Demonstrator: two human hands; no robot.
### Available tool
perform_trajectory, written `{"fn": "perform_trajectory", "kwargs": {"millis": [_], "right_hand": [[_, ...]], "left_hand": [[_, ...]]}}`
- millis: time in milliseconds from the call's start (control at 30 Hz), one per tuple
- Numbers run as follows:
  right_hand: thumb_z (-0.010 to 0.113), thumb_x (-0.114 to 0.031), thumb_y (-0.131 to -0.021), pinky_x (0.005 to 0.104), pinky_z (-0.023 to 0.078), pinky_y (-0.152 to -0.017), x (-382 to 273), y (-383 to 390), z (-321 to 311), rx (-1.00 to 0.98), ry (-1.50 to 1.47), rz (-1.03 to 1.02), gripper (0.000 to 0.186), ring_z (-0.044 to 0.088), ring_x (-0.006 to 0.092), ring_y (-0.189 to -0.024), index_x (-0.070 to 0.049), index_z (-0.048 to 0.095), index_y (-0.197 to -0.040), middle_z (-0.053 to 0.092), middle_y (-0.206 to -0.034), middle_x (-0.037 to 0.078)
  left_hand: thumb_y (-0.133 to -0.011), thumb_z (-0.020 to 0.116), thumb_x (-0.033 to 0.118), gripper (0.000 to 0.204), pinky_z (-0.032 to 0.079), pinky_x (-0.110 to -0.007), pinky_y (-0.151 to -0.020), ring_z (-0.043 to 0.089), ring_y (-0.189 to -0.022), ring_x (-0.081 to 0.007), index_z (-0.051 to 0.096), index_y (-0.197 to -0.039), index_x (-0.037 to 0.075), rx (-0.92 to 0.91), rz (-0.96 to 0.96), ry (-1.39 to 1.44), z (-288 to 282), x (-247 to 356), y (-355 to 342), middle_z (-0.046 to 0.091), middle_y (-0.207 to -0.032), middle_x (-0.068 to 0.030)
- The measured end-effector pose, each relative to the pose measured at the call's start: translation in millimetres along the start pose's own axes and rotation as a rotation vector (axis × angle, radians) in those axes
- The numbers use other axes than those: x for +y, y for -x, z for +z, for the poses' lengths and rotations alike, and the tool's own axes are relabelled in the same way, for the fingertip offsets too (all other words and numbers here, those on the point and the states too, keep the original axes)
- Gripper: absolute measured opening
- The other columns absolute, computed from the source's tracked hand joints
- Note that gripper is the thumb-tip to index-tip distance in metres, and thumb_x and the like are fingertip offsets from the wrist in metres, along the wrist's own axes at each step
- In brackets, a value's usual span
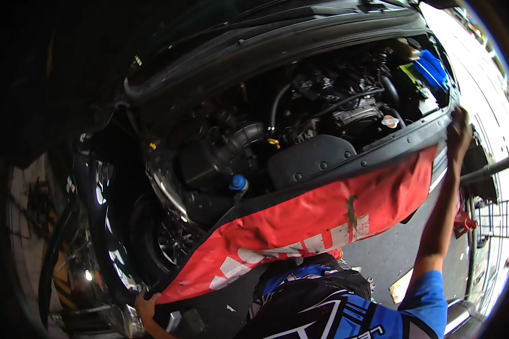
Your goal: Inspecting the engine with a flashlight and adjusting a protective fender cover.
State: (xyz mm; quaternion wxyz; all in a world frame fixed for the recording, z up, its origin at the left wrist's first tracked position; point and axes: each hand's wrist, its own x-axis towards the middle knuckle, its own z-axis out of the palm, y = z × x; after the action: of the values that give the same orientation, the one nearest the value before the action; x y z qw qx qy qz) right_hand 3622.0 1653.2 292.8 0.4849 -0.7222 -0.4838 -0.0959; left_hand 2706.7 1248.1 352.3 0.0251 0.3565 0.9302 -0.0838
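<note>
Large white letters, broken by creases, cross the red cover (300, 223), which drapes along the front edge of the engine bay (401, 138). The left hand (145, 308) has its fingers clamped on the cover's left corner. The right hand (460, 127) is at the bay's right front corner, just beyond the red; I can't tell whether its fingers grip anything. The shirt's (316, 319) lettering is cut off.

The front edge of the car (398, 142), at three o'clock from the middle of the view, carried a red cover (300, 217), which hung down toward five o'clock. The grey floor (387, 246) was seen at four o'clock; on it lay one pale flat piece (400, 286), also near four, and a small white scrap (231, 308) at six.
</note>
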Motion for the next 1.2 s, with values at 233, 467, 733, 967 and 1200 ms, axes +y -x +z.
{"fn": "perform_trajectory", "kwargs": {"millis": [233,467,733,967,1200], "right_hand": [[0.05,-0.014,-0.099,0.0337,0.049,-0.08,-18.4,128.8,-96.7,-0.564,0.005,-0.051,0.016,0.062,0.0183,-0.084,-0.001,0.059,-0.102,0.067,-0.091,0.014],[0.069,-0.019,-0.092,0.0372,0.05,-0.067,-70.8,244.5,-67.0,-0.597,-0.005,0.237,0.038,0.063,0.0219,-0.069,-0.007,0.057,-0.126,0.066,-0.079,0.012],[0.069,-0.02,-0.088,0.046,0.054,-0.07,-95.8,312.7,-12.8,-0.643,0.21,-0.14,0.024,0.065,0.0387,-0.085,-0.009,0.06,-0.107,0.064,-0.093,0.015],[0.075,-0.025,-0.085,0.0449,0.054,-0.071,-111.6,319.3,-7.9,-0.321,0.041,0.127,0.066,0.064,0.035,-0.083,-0.015,0.044,-0.142,0.059,-0.099,0.013],[0.068,-0.007,-0.082,0.0471,0.05,-0.07,-132.2,285.8,-0.7,-0.159,-0.159,0.093,0.023,0.061,0.041,-0.084,-0.006,0.058,-0.103,0.057,-0.094,0.017]], "left_hand": [[-0.086,0.069,0.049,0.06,0.043,-0.048,-0.102,0.057,-0.115,-0.0438,0.068,-0.113,-0.004,0.117,0.03,0.081,78.1,3.8,-46.7,0.064,-0.116,-0.0273],[-0.09,0.072,0.026,0.023,0.053,-0.039,-0.069,0.07,-0.081,-0.0321,0.073,-0.109,0.013,0.507,0.514,0.581,48.9,196.6,-73.2,0.074,-0.09,-0.0118],[-0.088,0.064,0.055,0.053,0.055,-0.048,-0.08,0.071,-0.089,-0.0362,0.076,-0.09,0.004,0.059,0.922,0.031,29.6,428.0,-50.3,0.073,-0.089,-0.0205],[-0.063,0.086,0.058,0.062,0.055,-0.043,-0.087,0.071,-0.102,-0.0316,0.077,-0.097,0.006,-0.189,0.797,-0.08,35.3,459.5,-76.2,0.075,-0.101,-0.0167],[-0.063,0.085,0.059,0.073,0.054,-0.044,-0.092,0.068,-0.11,-0.0345,0.074,-0.107,0.002,-0.241,0.72,-0.119,53.0,465.3,-93.2,0.071,-0.113,-0.0194]]}}
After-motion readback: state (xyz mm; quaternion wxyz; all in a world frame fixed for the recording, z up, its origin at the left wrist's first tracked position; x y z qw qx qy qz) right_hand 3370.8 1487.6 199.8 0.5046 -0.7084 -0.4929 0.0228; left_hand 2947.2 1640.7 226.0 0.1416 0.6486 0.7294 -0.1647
